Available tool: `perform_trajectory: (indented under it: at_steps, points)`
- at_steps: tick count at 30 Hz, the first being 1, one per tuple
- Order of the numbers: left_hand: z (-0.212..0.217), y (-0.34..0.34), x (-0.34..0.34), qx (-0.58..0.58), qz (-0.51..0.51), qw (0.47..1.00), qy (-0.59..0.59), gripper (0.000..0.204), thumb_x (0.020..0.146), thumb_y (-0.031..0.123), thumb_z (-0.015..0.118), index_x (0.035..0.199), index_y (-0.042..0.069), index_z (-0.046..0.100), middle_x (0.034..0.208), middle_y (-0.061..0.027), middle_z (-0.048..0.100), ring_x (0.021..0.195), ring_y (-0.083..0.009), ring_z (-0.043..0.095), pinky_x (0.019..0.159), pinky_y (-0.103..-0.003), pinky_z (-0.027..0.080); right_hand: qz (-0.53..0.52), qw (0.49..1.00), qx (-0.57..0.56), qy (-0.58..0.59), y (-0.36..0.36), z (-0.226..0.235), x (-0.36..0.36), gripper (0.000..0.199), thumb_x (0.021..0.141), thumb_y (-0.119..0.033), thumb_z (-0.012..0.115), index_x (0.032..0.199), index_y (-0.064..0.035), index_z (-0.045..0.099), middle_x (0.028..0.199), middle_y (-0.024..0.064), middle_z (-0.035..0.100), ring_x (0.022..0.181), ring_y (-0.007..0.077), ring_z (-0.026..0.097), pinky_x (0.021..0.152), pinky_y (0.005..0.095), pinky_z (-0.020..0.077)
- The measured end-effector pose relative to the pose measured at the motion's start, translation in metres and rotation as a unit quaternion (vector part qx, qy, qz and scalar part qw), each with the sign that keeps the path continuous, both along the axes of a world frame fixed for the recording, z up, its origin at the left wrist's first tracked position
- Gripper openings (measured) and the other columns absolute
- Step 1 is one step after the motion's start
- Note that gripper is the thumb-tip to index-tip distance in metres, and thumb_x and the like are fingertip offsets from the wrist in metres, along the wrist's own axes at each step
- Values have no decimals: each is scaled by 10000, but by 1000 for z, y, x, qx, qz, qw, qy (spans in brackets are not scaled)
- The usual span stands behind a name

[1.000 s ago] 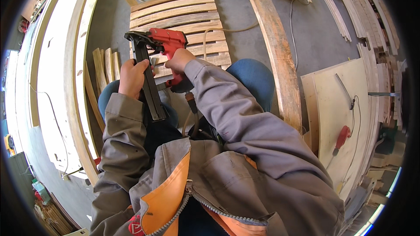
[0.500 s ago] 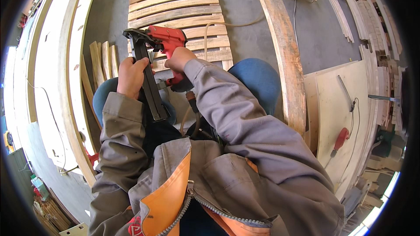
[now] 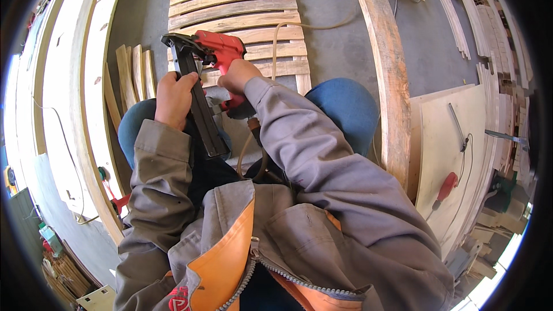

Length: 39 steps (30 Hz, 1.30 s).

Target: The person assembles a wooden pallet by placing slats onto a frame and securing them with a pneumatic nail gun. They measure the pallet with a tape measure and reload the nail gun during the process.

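A red and black nail gun (image 3: 222, 46) is held between my two hands, over my lap. My left hand (image 3: 174, 99) is closed around its long black magazine (image 3: 203, 118), thumb along the top. My right hand (image 3: 238, 76) wraps round the red grip, and part of the grip is hidden by the fingers. An air hose (image 3: 278, 43) runs down to a fitting beneath the tool. Just beyond lies a slatted wooden frame (image 3: 236, 7), its pale slats set side by side with narrow gaps.
A long timber beam (image 3: 385, 69) stretches along my right. Pale boards (image 3: 86, 98) line the left side, with short wooden strips (image 3: 131, 75) beside my left knee. On a plywood sheet (image 3: 455, 155) at right sits a red-handled tool (image 3: 446, 186). More strips (image 3: 449, 11) are stacked farther right.
My view has shifted slightly, so the slatted frame and the beam appear a little farther right. Both hands keep the same hold on the nail gun.
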State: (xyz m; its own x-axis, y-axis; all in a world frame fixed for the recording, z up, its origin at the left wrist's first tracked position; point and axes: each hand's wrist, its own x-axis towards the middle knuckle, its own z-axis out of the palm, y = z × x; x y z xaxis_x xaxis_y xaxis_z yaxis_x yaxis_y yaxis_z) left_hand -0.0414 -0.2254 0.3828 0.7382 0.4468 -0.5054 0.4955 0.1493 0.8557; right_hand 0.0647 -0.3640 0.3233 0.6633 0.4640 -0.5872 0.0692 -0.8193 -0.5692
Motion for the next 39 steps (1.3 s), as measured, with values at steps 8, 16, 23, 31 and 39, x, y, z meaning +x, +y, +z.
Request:
perform_trajectory:
  at_steps: [8, 16, 23, 31, 39]
  points:
    - [7, 4, -7, -6, 50, 999, -20, 175, 950, 129, 571, 1000, -38, 572, 843, -110, 646, 683, -174, 647, 531, -301, 521, -174, 981, 64, -48, -13, -25, 21, 594, 828, -465, 670, 1031, 94, 676, 1064, 314, 668, 1040, 425, 650, 918, 452, 513]
    - [8, 4, -8, -22, 80, 997, -8, 207, 945, 154, 586, 1049, -24, 594, 901, -127, 677, 740, -181, 656, 582, -293, 525, -514, 850, 23, 116, -110, -211, 54, 341, 870, -306, 682, 975, 15, 643, 903, 203, 659, 775, 315, 646, 666, 436, 533]
    - [14, -6, -8, -7, 108, 994, 0, 185, 949, 115, 577, 1068, -27, 582, 929, -120, 671, 756, -159, 646, 639, -266, 520, -747, 544, 247, 291, -112, -266, 37, 217, 943, -154, 673, 1099, -36, 577, 937, 164, 576, 710, 270, 584, 585, 377, 518]
    - [15, -8, -2, -14, 121, 992, 17, 257, 960, 105, 578, 1173, -34, 541, 1004, -130, 666, 795, -149, 654, 671, -248, 533, -818, 438, 289, 236, -93, -318, 58, 137, 953, -115, 654, 990, -7, 578, 828, 98, 579, 648, 201, 585, 561, 331, 545]
    - [11, -3, -2, -12, 112, 993, 21, 271, 981, 113, 557, 1209, -30, 532, 1036, -147, 671, 826, -151, 684, 664, -233, 581, -812, 463, 270, 232, -92, -314, 58, 121, 949, -110, 663, 963, -18, 584, 766, 64, 572, 602, 165, 569, 498, 280, 522]
